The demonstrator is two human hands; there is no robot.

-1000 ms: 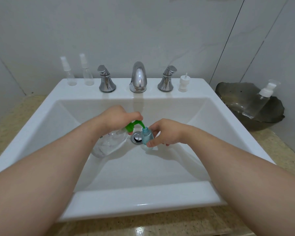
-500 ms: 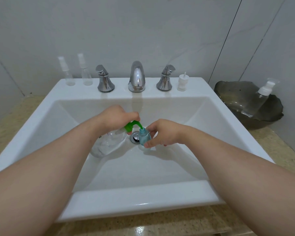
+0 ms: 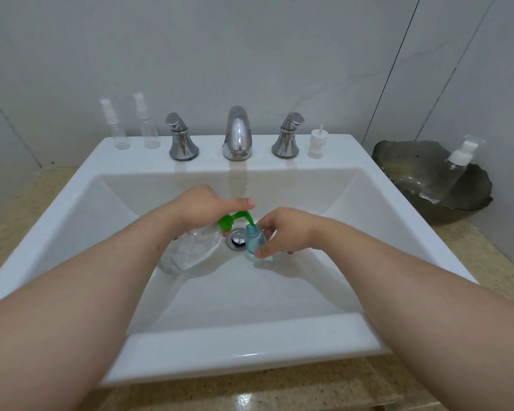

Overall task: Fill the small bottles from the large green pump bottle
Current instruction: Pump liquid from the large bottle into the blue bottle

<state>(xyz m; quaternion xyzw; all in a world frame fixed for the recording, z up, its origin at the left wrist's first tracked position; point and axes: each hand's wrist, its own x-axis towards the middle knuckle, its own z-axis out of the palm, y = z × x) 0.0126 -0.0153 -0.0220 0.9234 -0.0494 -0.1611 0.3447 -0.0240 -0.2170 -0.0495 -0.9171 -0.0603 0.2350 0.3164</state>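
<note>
left hand [image 3: 199, 206] grips tilted large pump bottle [image 3: 190, 250] at the neck, forefinger on green pump head [image 3: 235, 219] | right hand [image 3: 285, 229] pinches small blue bottle [image 3: 255, 237], nozzle tip at its mouth | both low in sink [image 3: 250, 345], beside drain [image 3: 236, 239]

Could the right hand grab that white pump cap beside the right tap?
Probably not yet: the way to the white pump cap looks free, but the right hand holds the small blue bottle and must release it first.
</note>
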